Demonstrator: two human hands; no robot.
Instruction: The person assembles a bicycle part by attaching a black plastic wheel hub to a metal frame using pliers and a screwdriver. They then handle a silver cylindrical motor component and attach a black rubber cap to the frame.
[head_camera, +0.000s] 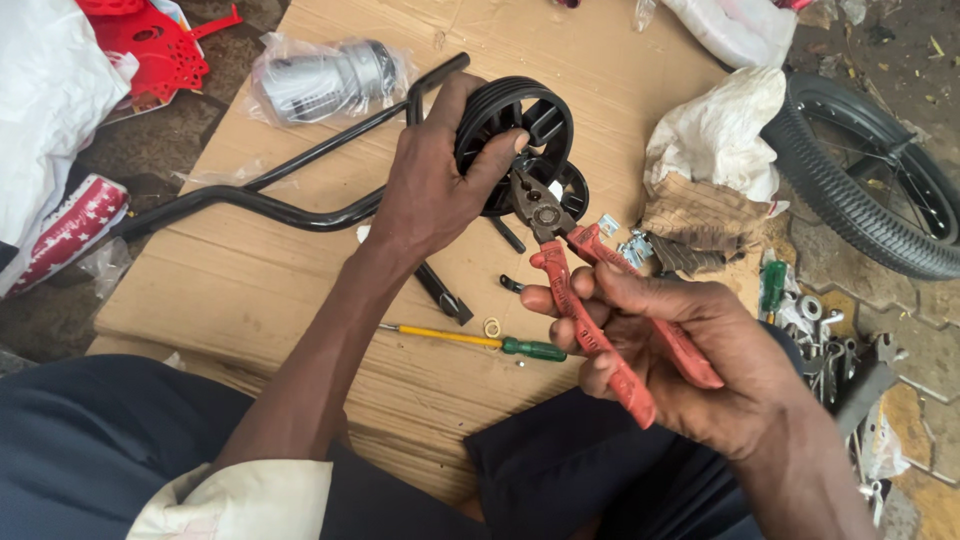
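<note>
My left hand (432, 185) grips a small black plastic wheel (520, 118) held upright over the cardboard; a second black wheel (570, 185) shows just behind it. My right hand (690, 355) is closed around the red handles of a pair of pliers (590, 300), whose metal jaws reach the hub of the wheel by my left thumb. A bent black metal tube (290, 205) runs from the wheel area to the left across the cardboard.
A green-handled yellow screwdriver (470, 340) lies on the cardboard sheet (250, 290) below my hands. A wrapped silver part (325, 78) sits at the top. A bicycle tyre (860, 180), crumpled wrapping (715, 150) and loose metal tools (830, 345) lie right; red plastic parts (155, 45) left.
</note>
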